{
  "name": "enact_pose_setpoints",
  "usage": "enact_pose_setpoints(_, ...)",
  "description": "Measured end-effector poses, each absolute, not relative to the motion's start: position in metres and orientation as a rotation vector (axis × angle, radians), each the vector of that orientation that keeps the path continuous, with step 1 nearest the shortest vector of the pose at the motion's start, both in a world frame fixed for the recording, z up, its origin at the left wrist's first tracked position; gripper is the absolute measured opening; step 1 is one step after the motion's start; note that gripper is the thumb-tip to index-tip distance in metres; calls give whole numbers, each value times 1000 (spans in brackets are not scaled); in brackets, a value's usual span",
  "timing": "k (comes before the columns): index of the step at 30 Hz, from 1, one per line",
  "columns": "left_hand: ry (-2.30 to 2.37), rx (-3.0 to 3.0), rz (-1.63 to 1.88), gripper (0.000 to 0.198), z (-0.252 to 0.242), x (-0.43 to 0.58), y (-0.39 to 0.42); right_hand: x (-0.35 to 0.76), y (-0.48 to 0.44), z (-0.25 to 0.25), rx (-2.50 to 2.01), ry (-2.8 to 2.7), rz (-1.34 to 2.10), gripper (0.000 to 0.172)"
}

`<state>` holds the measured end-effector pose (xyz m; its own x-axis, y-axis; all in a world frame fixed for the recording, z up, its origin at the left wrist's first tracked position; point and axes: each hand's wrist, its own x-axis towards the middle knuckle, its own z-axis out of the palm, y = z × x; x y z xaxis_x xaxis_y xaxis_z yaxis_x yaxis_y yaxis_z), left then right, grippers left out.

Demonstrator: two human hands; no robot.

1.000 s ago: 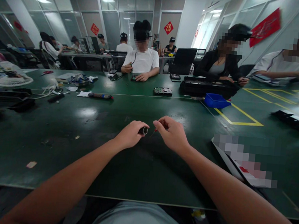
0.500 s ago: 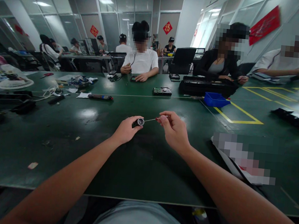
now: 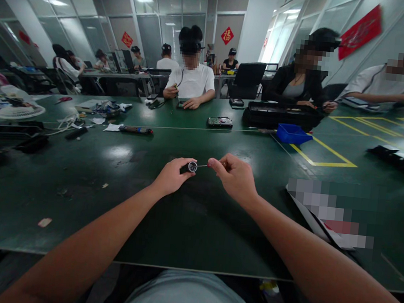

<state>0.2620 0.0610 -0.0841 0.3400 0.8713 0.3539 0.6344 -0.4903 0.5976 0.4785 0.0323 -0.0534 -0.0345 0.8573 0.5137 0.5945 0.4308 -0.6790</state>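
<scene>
My left hand (image 3: 171,175) is closed around a small black cylinder (image 3: 189,167) with a silvery round end that faces right. My right hand (image 3: 235,178) pinches a thin screwdriver (image 3: 210,164) with a reddish handle. Its metal shaft points left and its tip meets the cylinder's end. Both hands hover just above the dark green table (image 3: 118,200), near its middle.
A blue bin (image 3: 292,134) and a long black tray (image 3: 280,115) lie at the far right, inside yellow tape lines. A pen-like tool (image 3: 135,129), cables and clutter sit at the far left. A booklet (image 3: 327,218) lies to my right. Several people sit opposite.
The screwdriver was first tucked low beside the cylinder, then drawn out to the right. My right hand has since moved back left, closing the gap between the two hands.
</scene>
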Motion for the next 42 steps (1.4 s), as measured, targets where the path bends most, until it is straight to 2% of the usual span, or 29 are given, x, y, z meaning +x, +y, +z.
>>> enact_pose_setpoints(9,1318,2268,941,40,-88,260,63,479,32,-56,-1186,-1818,318,35)
enact_pose_setpoints(16,1319,2280,936,40,-87,260,64,478,29,-53,-1023,-1890,369,14)
enact_pose_setpoints(21,1336,2261,925,39,-86,261,63,478,27,-50,-1047,-1938,353,16)
enact_pose_setpoints(26,1312,2283,922,40,-87,262,62,478,27,-51,-1113,-1880,420,33)
enact_pose_setpoints(39,1329,2288,905,40,-85,262,61,478,28,-56,-1069,-1800,498,24)
enact_pose_setpoints(42,1319,2290,917,40,-86,261,62,478,28,-54,-1094,-1830,486,31)
